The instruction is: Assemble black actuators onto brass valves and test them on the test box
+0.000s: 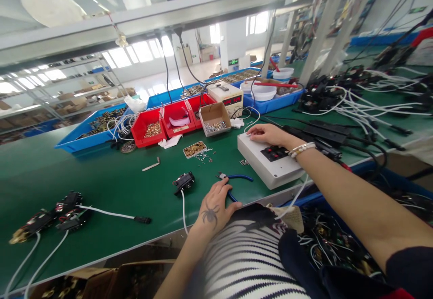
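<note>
My left hand (214, 202) lies on the green bench with its fingers stretched out, beside blue-handled cutting pliers (239, 177). Part of the pliers is hidden by that hand. My right hand (265, 134) rests on the far end of a light grey box (260, 163), its fingers loosely bent and nothing visible in them. Dark sockets with red parts (275, 153) sit in the box's top. Left of my left hand is a small black assembly (184, 181) with a white cable running off the bench edge. Several small screws (243, 162) lie between pliers and box.
Red bins (149, 130), a cardboard box of small metal parts (214, 121) and a power supply (226, 96) line the back. A tray of brass parts (195, 149) and a hex key (151, 164) lie mid-bench. More cabled assemblies (69, 211) are left; black adapters (324, 132) are right.
</note>
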Motion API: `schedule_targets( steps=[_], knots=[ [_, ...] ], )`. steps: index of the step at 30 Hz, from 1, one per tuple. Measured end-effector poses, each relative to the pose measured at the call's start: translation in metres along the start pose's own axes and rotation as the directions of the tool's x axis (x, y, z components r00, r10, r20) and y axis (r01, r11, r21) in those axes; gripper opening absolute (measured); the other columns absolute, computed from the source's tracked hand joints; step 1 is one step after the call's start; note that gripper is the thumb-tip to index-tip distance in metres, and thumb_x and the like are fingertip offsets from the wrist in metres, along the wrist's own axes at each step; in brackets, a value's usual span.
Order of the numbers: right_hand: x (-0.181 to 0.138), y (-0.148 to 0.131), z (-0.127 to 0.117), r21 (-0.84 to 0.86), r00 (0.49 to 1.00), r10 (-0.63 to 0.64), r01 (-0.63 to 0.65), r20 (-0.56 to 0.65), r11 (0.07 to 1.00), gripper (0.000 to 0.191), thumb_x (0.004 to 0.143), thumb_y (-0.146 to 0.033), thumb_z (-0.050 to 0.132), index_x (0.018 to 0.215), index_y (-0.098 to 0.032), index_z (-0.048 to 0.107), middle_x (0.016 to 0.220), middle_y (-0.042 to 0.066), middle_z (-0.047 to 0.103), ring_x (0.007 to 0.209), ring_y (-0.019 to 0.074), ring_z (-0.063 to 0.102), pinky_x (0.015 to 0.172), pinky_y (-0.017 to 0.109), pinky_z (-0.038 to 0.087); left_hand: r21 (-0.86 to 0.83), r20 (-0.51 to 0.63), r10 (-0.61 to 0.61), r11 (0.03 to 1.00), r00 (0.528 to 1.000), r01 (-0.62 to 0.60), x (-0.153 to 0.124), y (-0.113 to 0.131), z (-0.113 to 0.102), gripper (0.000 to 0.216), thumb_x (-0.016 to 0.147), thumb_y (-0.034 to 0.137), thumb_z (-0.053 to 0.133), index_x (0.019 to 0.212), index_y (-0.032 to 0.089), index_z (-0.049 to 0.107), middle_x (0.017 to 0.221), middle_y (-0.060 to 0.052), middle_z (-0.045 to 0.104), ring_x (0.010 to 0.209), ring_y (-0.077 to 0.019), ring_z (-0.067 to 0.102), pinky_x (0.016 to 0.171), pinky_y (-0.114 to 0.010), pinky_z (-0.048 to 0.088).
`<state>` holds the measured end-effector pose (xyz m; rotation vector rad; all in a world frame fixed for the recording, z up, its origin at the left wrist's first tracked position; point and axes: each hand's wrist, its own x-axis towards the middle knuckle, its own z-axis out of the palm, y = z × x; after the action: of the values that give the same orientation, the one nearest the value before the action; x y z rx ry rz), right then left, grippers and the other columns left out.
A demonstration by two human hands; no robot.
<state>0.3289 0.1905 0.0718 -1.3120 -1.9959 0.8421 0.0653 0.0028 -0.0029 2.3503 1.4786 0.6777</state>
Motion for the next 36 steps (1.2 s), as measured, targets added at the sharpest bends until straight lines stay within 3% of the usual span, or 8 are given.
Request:
schedule_targets(
  steps=[8, 16, 22, 26, 27, 30, 33, 36],
  knots=[
    [0.003, -0.002, -0.004, -0.017, 0.999, 0.038, -0.038, 0.026, 0.999, 0.047, 0.058, -0.051, 0.073, 0.089, -0.016, 0.072, 0.084, 0.005, 0.070, 0.084, 0.0230, 0.062, 0.081, 0.034, 0.047, 0.028, -0.054, 0.023, 0.999, 0.998, -0.021, 0.019, -0.003, 0.021, 0.039, 0.091, 0.034, 0.064, 0.125, 0.018, 0.056, 0.149, -0.013, 0.049, 0.134, -0.0254, 0.052, 0.116, -0.047, 0.042],
    [-0.006, -0.002, -0.022, -0.113, 0.976, 0.133, -0.154, -0.172, 0.982, 0.026, 0.069, -0.038, 0.072, 0.083, -0.016, 0.072, 0.081, 0.006, 0.071, 0.079, 0.0234, 0.064, 0.079, 0.035, 0.050, 0.037, -0.255, -0.033, 0.998, 0.966, 0.043, 0.025, 0.001, 0.031, 0.040, 0.091, 0.032, 0.061, 0.128, 0.015, 0.056, 0.143, -0.016, 0.054, 0.129, -0.0272, 0.056, 0.106, -0.041, 0.052],
    [-0.039, -0.040, -0.025, -0.208, 0.911, 0.074, -0.171, -0.406, 0.963, 0.035, 0.085, -0.028, 0.058, 0.112, -0.008, 0.070, 0.109, 0.018, 0.071, 0.090, 0.0229, 0.064, 0.088, 0.038, 0.047, 0.008, -0.491, -0.238, 0.961, 0.838, 0.278, 0.000, -0.014, -0.012, 0.033, 0.095, 0.027, 0.052, 0.124, 0.013, 0.056, 0.144, -0.021, 0.049, 0.143, -0.0339, 0.037, 0.117, -0.057, 0.034],
    [-0.082, -0.075, 0.014, -0.199, 0.865, -0.106, 0.007, -0.490, 0.980, 0.039, 0.086, -0.040, 0.058, 0.115, -0.017, 0.070, 0.097, 0.011, 0.074, 0.088, 0.0221, 0.068, 0.087, 0.035, 0.051, -0.023, -0.535, -0.437, 0.863, 0.723, 0.505, -0.006, -0.025, -0.024, 0.049, 0.088, 0.015, 0.058, 0.134, 0.004, 0.048, 0.147, -0.031, 0.041, 0.142, -0.0431, 0.035, 0.112, -0.065, 0.034],
    [-0.092, -0.079, 0.031, -0.188, 0.883, -0.126, 0.044, -0.453, 0.981, 0.037, 0.086, -0.043, 0.058, 0.112, -0.021, 0.071, 0.093, 0.008, 0.075, 0.086, 0.0219, 0.069, 0.085, 0.035, 0.052, -0.024, -0.525, -0.460, 0.850, 0.717, 0.527, -0.004, -0.025, -0.023, 0.054, 0.086, 0.014, 0.061, 0.137, 0.005, 0.047, 0.149, -0.030, 0.039, 0.141, -0.0426, 0.036, 0.112, -0.063, 0.036],
    [-0.116, -0.074, 0.086, -0.138, 0.971, -0.229, 0.218, -0.070, 0.966, 0.031, 0.085, -0.049, 0.059, 0.103, -0.027, 0.070, 0.093, 0.004, 0.076, 0.088, 0.0231, 0.071, 0.088, 0.035, 0.055, -0.024, -0.497, -0.468, 0.849, 0.731, 0.527, 0.006, -0.024, -0.024, 0.055, 0.084, 0.021, 0.068, 0.135, 0.011, 0.051, 0.148, -0.023, 0.046, 0.138, -0.0373, 0.044, 0.111, -0.055, 0.041],
    [-0.122, -0.060, 0.131, -0.085, 0.938, -0.313, 0.327, 0.149, 0.941, 0.036, 0.087, -0.049, 0.057, 0.117, -0.030, 0.064, 0.106, 0.004, 0.074, 0.088, 0.0240, 0.071, 0.085, 0.038, 0.058, -0.063, -0.543, -0.441, 0.870, 0.714, 0.489, 0.002, -0.035, -0.046, 0.041, 0.089, 0.029, 0.065, 0.126, 0.013, 0.058, 0.136, -0.016, 0.060, 0.128, -0.0250, 0.056, 0.108, -0.037, 0.047],
    [-0.117, -0.055, 0.154, -0.106, 0.907, -0.351, 0.382, 0.232, 0.918, 0.037, 0.088, -0.048, 0.054, 0.122, -0.035, 0.059, 0.107, 0.006, 0.071, 0.087, 0.0280, 0.069, 0.084, 0.046, 0.057, -0.128, -0.643, -0.458, 0.854, 0.614, 0.504, -0.036, -0.065, -0.090, 0.024, 0.096, 0.032, 0.055, 0.112, 0.015, 0.061, 0.110, -0.007, 0.071, 0.099, -0.0146, 0.069, 0.088, -0.025, 0.055]
  ],
)
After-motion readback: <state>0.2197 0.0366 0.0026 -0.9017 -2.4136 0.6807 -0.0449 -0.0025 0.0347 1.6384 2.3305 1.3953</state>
